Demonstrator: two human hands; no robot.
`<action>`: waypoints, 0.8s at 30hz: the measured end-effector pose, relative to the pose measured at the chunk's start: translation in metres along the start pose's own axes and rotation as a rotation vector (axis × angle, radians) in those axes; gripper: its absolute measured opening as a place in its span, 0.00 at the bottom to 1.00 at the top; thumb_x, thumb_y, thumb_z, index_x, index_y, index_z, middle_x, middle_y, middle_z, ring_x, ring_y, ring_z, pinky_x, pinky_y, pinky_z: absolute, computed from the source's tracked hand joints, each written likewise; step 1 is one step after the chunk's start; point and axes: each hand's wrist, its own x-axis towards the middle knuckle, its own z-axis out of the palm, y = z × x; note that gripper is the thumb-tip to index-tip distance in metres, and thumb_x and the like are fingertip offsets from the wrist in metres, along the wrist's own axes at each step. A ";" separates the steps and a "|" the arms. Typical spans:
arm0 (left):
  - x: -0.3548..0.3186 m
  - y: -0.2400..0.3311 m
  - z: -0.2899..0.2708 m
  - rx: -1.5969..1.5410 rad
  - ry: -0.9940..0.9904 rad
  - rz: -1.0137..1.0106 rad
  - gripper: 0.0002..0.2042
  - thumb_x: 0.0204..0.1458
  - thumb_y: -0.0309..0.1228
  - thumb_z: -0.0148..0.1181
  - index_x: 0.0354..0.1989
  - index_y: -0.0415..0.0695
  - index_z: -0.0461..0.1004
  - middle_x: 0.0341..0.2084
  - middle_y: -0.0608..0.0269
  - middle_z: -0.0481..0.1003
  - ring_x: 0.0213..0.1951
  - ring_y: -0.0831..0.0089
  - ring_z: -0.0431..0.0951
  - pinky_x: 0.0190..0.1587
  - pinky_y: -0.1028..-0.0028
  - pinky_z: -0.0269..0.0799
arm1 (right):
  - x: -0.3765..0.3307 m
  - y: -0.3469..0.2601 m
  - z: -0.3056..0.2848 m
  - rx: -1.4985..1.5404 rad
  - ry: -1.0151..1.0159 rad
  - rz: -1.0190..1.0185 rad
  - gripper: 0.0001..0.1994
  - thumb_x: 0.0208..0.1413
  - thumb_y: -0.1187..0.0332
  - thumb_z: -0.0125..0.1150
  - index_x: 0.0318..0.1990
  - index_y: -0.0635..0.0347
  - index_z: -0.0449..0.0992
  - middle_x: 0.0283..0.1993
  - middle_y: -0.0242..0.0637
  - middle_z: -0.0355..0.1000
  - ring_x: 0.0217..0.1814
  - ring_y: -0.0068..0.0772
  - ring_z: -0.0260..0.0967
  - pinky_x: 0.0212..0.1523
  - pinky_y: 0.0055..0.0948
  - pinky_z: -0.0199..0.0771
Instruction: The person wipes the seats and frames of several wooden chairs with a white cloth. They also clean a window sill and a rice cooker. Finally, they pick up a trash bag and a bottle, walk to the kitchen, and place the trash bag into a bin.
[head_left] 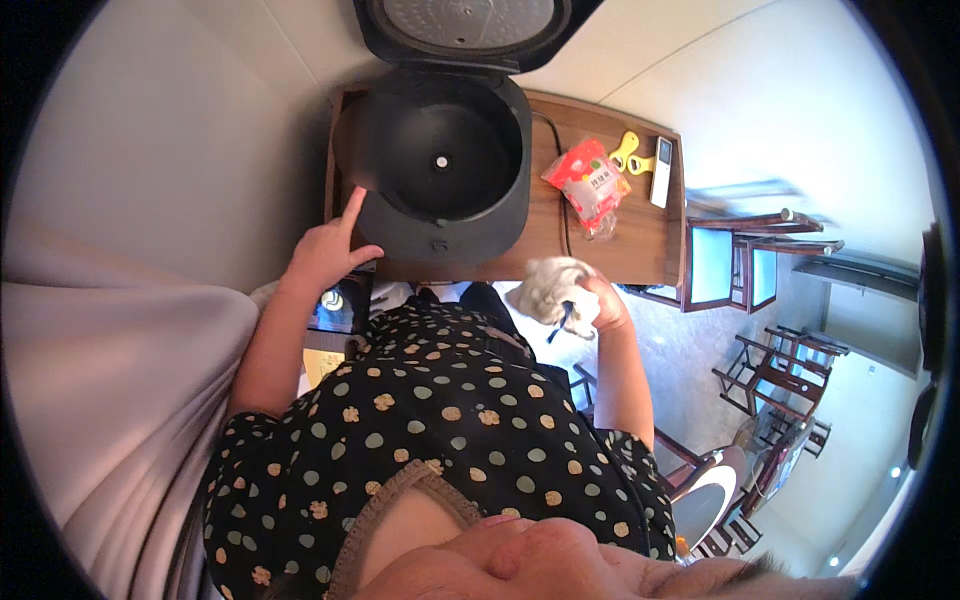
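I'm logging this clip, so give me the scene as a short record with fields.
Left hand: thumb and one finger extended beside the black cooker; contact unclear
Right hand: gripping a crumpled pale cloth
Lid: raised
Cavity: round, dark, small pale disc inside; left part blurred
Wooden table, right of cooker: red packet, two yellow tools, white remote
Background, right: chairs
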 end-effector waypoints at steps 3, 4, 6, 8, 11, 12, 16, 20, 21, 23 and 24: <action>0.001 0.013 -0.001 0.009 0.003 -0.043 0.47 0.48 0.44 0.62 0.70 0.61 0.33 0.41 0.36 0.73 0.44 0.42 0.74 0.47 0.55 0.69 | 0.004 0.053 -0.056 -0.208 0.498 -0.210 0.29 0.46 0.71 0.54 0.60 0.61 0.61 0.49 0.44 0.70 0.49 0.40 0.71 0.52 0.35 0.71; 0.000 0.015 0.000 -0.002 0.020 -0.034 0.46 0.48 0.45 0.62 0.70 0.61 0.34 0.41 0.38 0.74 0.44 0.43 0.74 0.47 0.56 0.70 | 0.029 0.096 -0.102 -0.929 0.699 -0.406 0.29 0.47 0.72 0.53 0.62 0.59 0.59 0.50 0.47 0.68 0.51 0.41 0.69 0.51 0.40 0.71; -0.006 0.014 0.008 -0.011 0.050 -0.034 0.45 0.49 0.44 0.61 0.70 0.62 0.35 0.38 0.40 0.75 0.41 0.44 0.75 0.45 0.57 0.70 | 0.071 0.122 -0.079 -1.891 0.676 -0.214 0.38 0.41 0.62 0.65 0.63 0.52 0.57 0.60 0.51 0.59 0.55 0.52 0.61 0.53 0.50 0.63; -0.021 0.009 0.014 -0.006 0.077 -0.031 0.43 0.50 0.42 0.60 0.70 0.63 0.37 0.34 0.43 0.76 0.38 0.45 0.76 0.42 0.57 0.71 | 0.068 0.114 -0.049 -1.991 0.454 -0.205 0.38 0.39 0.59 0.67 0.62 0.45 0.59 0.60 0.42 0.59 0.57 0.51 0.57 0.56 0.46 0.60; -0.042 0.004 0.027 -0.091 0.050 -0.105 0.42 0.50 0.40 0.60 0.70 0.61 0.39 0.25 0.47 0.75 0.30 0.47 0.76 0.36 0.58 0.70 | 0.056 0.103 -0.065 -2.070 0.229 -0.384 0.36 0.39 0.59 0.67 0.60 0.45 0.62 0.60 0.37 0.59 0.58 0.48 0.57 0.58 0.45 0.57; -0.051 0.007 0.029 -0.108 0.084 -0.129 0.42 0.50 0.40 0.60 0.70 0.60 0.40 0.22 0.48 0.74 0.28 0.49 0.75 0.34 0.59 0.70 | 0.062 0.092 -0.070 -2.036 0.201 -0.417 0.36 0.39 0.59 0.67 0.60 0.45 0.63 0.60 0.36 0.60 0.58 0.48 0.57 0.59 0.46 0.56; -0.083 0.022 0.068 -0.102 0.115 -0.229 0.40 0.50 0.38 0.60 0.70 0.57 0.42 0.18 0.52 0.73 0.23 0.55 0.74 0.30 0.61 0.69 | 0.154 0.041 -0.100 -1.925 0.624 -0.432 0.29 0.42 0.62 0.64 0.55 0.49 0.64 0.59 0.42 0.60 0.55 0.50 0.60 0.56 0.47 0.59; -0.113 0.067 0.108 -0.016 0.013 -0.282 0.38 0.51 0.37 0.59 0.69 0.56 0.44 0.17 0.55 0.73 0.22 0.58 0.74 0.28 0.62 0.69 | 0.245 -0.013 -0.114 -1.779 0.872 -0.396 0.24 0.50 0.69 0.52 0.57 0.49 0.64 0.61 0.41 0.59 0.58 0.51 0.57 0.58 0.48 0.58; -0.119 0.070 0.121 -0.064 0.019 -0.288 0.37 0.52 0.37 0.58 0.69 0.53 0.46 0.18 0.54 0.73 0.22 0.58 0.75 0.28 0.62 0.69 | 0.246 -0.007 -0.109 -1.885 0.834 -0.372 0.22 0.52 0.68 0.50 0.57 0.48 0.65 0.62 0.39 0.58 0.59 0.50 0.56 0.58 0.48 0.57; -0.127 0.078 0.135 -0.078 0.075 -0.300 0.36 0.52 0.36 0.58 0.68 0.52 0.48 0.17 0.54 0.73 0.21 0.58 0.74 0.28 0.62 0.69 | 0.230 0.006 -0.113 -2.014 0.669 -0.456 0.19 0.54 0.67 0.48 0.55 0.47 0.67 0.62 0.38 0.59 0.58 0.48 0.57 0.57 0.48 0.57; -0.127 0.083 0.140 -0.088 0.110 -0.307 0.35 0.52 0.36 0.58 0.68 0.51 0.49 0.17 0.54 0.72 0.21 0.58 0.74 0.27 0.62 0.69 | 0.212 0.019 -0.115 -2.051 0.541 -0.559 0.18 0.53 0.67 0.49 0.53 0.47 0.69 0.60 0.37 0.61 0.57 0.48 0.59 0.56 0.47 0.59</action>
